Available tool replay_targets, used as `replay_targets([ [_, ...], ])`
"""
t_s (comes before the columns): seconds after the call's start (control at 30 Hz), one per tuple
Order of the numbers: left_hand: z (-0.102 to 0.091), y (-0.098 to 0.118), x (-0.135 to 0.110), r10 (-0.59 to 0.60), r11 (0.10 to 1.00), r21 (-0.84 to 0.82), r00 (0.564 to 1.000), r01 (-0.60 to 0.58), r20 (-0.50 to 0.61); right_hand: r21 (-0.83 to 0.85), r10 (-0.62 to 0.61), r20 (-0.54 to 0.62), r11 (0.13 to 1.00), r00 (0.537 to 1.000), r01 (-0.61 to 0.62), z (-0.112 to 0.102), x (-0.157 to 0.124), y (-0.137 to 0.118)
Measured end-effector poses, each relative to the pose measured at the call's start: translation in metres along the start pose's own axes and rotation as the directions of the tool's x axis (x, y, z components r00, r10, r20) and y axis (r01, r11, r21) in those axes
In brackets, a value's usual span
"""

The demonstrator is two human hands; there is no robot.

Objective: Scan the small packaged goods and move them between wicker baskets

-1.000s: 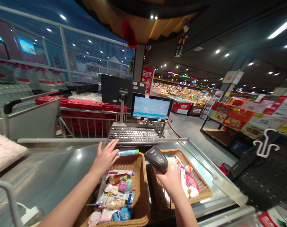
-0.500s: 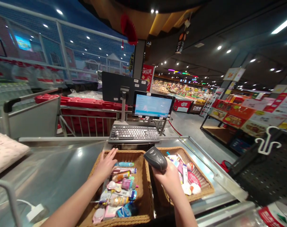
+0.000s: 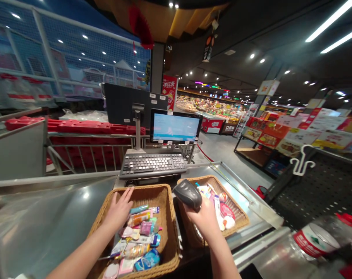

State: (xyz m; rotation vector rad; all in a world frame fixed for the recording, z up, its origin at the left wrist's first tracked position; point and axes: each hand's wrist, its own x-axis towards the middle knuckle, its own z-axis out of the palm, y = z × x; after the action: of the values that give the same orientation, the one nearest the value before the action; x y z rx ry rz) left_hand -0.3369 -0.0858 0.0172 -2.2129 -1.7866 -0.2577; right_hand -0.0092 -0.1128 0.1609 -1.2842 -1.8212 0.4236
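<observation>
My right hand (image 3: 206, 217) grips a black barcode scanner (image 3: 188, 193) above the gap between two wicker baskets. My left hand (image 3: 119, 208) lies inside the left basket (image 3: 164, 193), fingers stretched out flat, beside a blue-green tube (image 3: 138, 209) and several small snack packets (image 3: 139, 240). The right basket (image 3: 239, 211) holds several more packets (image 3: 222, 211), partly hidden behind my right hand.
A keyboard (image 3: 151, 164) and a lit screen (image 3: 175, 128) stand just beyond the baskets on the steel counter (image 3: 62, 209). A second monitor's back (image 3: 129, 104) and red crates (image 3: 77, 128) lie behind. A plastic bottle (image 3: 318, 238) is at lower right. Shop shelves (image 3: 280, 143) fill the right.
My left hand came down from the basket's far rim into the left basket, and the blue-green tube now lies inside among the packets. The view swung right, bringing the bottle in.
</observation>
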Motion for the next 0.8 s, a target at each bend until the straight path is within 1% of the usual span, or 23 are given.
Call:
replay_targets([
  [0.13, 0.012, -0.006, 0.005, -0.003, 0.998, -0.062, 1.0, 0.002, -0.024, -0.046, 0.064, -0.072, 0.997, 0.995, -0.067, -0.02, -0.006, 0.019],
  [0.2, 0.015, -0.003, 0.013, -0.017, 0.995, -0.102, 0.999, 0.012, -0.05, -0.069, 0.103, -0.116, 0.991, 0.988, -0.111, -0.034, -0.01, 0.032],
  [0.27, 0.012, 0.008, 0.027, -0.026, 0.989, -0.15, 0.998, 0.016, -0.064, -0.084, 0.141, -0.156, 0.984, 0.978, -0.156, -0.05, -0.014, 0.044],
  [0.33, 0.003, 0.026, 0.044, -0.026, 0.981, -0.195, 0.998, 0.015, -0.056, -0.091, 0.167, -0.187, 0.978, 0.968, -0.187, -0.066, -0.017, 0.053],
  [0.43, -0.017, 0.066, 0.07, 0.005, 0.962, -0.274, 0.999, -0.016, -0.039, -0.093, 0.191, -0.228, 0.972, 0.955, -0.217, -0.089, -0.019, 0.063],
  [0.57, -0.037, 0.131, 0.096, 0.109, 0.911, -0.397, 0.994, -0.112, -0.029, -0.084, 0.207, -0.289, 0.967, 0.935, -0.241, -0.111, -0.02, 0.075],
  [0.67, -0.042, 0.185, 0.109, 0.196, 0.847, -0.503, 0.981, -0.174, -0.008, -0.073, 0.214, -0.309, 0.966, 0.927, -0.247, -0.121, -0.019, 0.085],
  [0.8, -0.039, 0.251, 0.123, 0.256, 0.803, -0.564, 0.966, -0.191, 0.038, -0.06, 0.227, -0.313, 0.964, 0.922, -0.258, -0.132, -0.017, 0.096],
])
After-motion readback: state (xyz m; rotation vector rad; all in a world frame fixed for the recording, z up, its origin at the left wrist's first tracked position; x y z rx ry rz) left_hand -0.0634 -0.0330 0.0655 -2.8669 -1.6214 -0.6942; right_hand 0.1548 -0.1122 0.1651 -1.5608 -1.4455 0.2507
